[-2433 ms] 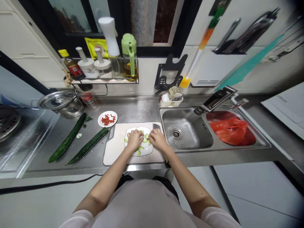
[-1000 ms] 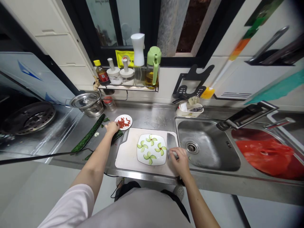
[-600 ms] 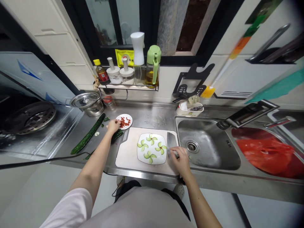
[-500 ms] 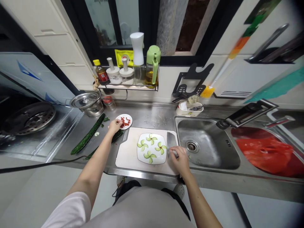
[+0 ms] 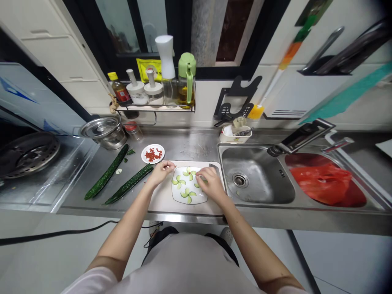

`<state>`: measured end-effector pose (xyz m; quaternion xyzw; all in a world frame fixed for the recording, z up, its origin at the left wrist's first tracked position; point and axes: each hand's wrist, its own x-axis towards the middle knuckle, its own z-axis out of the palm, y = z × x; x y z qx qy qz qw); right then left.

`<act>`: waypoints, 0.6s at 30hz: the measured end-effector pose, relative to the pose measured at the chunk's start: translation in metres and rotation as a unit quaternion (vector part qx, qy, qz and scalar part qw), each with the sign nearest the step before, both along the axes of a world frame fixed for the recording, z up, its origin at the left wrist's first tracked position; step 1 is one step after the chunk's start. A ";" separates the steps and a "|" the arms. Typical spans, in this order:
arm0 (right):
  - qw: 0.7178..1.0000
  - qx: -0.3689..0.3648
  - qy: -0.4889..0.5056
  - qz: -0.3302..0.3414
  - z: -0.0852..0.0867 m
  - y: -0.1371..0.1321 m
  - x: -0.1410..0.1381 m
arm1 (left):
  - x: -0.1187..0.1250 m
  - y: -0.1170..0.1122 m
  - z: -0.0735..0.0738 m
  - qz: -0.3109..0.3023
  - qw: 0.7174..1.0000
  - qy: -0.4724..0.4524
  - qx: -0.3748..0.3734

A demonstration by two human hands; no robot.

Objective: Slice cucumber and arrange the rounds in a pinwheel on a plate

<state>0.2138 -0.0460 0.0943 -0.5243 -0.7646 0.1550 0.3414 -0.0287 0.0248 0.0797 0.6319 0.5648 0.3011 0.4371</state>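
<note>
My left hand [image 5: 161, 173] pinches a small red piece [image 5: 175, 166] between thumb and fingertips, just left of the white square plate [image 5: 175, 197]. My right hand [image 5: 211, 183] hovers over the plate's right side, its fingers bent and apart, with nothing visible in them. Green cucumber slices [image 5: 188, 195] form pinwheels on the plate; the right-hand one is mostly covered by my right hand. The plate stands on a pale cutting board [image 5: 159, 200]. Behind my right hand, part of a knife blade [image 5: 213, 166] shows. A small white dish [image 5: 162, 149] of red pieces sits behind my left hand.
Two cucumbers [image 5: 107, 173] [image 5: 131, 184] lie on the steel counter at left, near a lidded pot [image 5: 108, 136]. The sink [image 5: 260, 179] adjoins the board on the right, with a red bag [image 5: 321, 181] beyond. Bottles stand on a wall shelf [image 5: 156, 108].
My left hand has moved right from the small dish to the plate, carrying a red piece. My right hand has left the knife handle and shifted over the plate.
</note>
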 end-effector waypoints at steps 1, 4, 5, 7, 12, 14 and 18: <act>1.000 -0.003 -0.008 0.012 0.004 0.002 -0.005 | 0.006 -0.007 0.001 -0.020 1.000 0.019 0.003; 0.999 -0.007 -0.033 0.034 0.007 0.005 -0.016 | 0.020 -0.024 0.004 -0.061 0.994 0.093 0.010; 0.998 -0.005 -0.043 0.042 0.006 0.005 -0.018 | 0.023 -0.028 0.005 -0.071 0.990 0.119 0.015; 0.996 -0.003 -0.064 0.056 0.002 0.004 -0.019 | 0.028 -0.035 0.007 -0.091 0.983 0.159 0.025; 0.990 -0.011 -0.116 0.081 -0.004 -0.001 -0.019 | 0.035 -0.044 0.013 -0.131 0.973 0.189 0.019; 0.988 -0.013 -0.129 0.087 -0.005 -0.003 -0.018 | 0.036 -0.046 0.014 -0.142 0.971 0.191 0.016; 0.987 -0.001 -0.126 0.101 -0.009 -0.006 -0.016 | 0.038 -0.049 0.011 -0.156 0.968 0.194 0.014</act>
